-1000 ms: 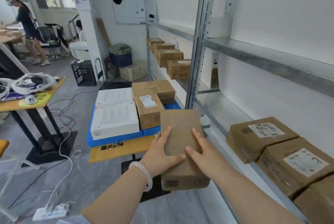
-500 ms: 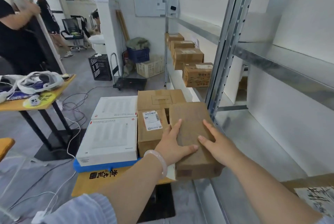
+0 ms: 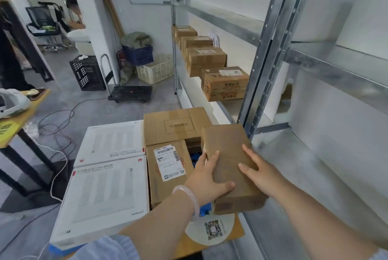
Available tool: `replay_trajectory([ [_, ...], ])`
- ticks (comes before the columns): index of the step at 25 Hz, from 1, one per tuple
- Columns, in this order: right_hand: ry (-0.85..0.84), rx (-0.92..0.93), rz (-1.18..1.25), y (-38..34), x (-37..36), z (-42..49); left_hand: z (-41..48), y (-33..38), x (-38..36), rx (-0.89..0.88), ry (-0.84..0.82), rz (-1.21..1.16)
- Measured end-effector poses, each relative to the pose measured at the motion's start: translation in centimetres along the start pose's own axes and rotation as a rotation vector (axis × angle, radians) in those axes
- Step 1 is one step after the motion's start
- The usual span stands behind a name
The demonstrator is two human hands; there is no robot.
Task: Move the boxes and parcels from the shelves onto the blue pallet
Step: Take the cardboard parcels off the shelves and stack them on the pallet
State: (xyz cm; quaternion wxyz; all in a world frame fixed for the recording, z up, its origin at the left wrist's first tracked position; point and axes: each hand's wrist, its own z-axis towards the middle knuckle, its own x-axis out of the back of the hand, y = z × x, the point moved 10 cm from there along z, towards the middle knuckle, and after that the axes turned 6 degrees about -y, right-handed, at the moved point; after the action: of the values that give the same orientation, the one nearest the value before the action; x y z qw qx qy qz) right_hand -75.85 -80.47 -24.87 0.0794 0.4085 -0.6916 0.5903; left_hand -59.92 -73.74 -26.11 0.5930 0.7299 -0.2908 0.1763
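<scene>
With the left hand (image 3: pixel 207 180) and right hand (image 3: pixel 258 173) clasping opposite long sides of the plain brown cardboard parcel (image 3: pixel 226 144), held above the blue plastic pallet (image 3: pixel 196 158), lower it level beside the labelled brown carton (image 3: pixel 165 175), releasing only once seated.

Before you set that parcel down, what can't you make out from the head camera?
All head view.
Blue pallet: nearly all covered by boxes and the held parcel, so free space is unclear.
Parcel's underside: hidden by the parcel itself; contact below cannot be told.
Shipping label: print too small, blurred.
Right shelf bay: cut off by frame edge.
</scene>
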Motion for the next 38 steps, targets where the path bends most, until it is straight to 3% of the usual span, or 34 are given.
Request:
replay_trajectory([
  [5,-0.091,0.0,-0.021,1.1,-2.6,4.7,2.2,-3.4,0.8,0.143,0.096,0.288],
  [14,-0.201,0.044,0.015,5.3,-8.1,9.6,3.4,-8.2,-2.1,0.316,0.112,0.613],
  [23,-0.243,0.08,-0.244,5.4,-8.4,10.8,3.5,-7.9,-2.1,0.351,0.11,0.643],
  [27,-0.1,0.11,-0.358,3.8,-5.1,8.3,4.3,-6.0,-1.8,0.292,0.099,0.641],
  [31,0.184,0.097,-0.365,2.5,0.2,3.3,5.7,0.0,-2.1,0.006,0.142,0.65],
  [38,0.667,-0.222,-0.254,8.7,6.4,-13.2,4.1,11.1,-12.3,-0.471,-0.079,0.623],
])
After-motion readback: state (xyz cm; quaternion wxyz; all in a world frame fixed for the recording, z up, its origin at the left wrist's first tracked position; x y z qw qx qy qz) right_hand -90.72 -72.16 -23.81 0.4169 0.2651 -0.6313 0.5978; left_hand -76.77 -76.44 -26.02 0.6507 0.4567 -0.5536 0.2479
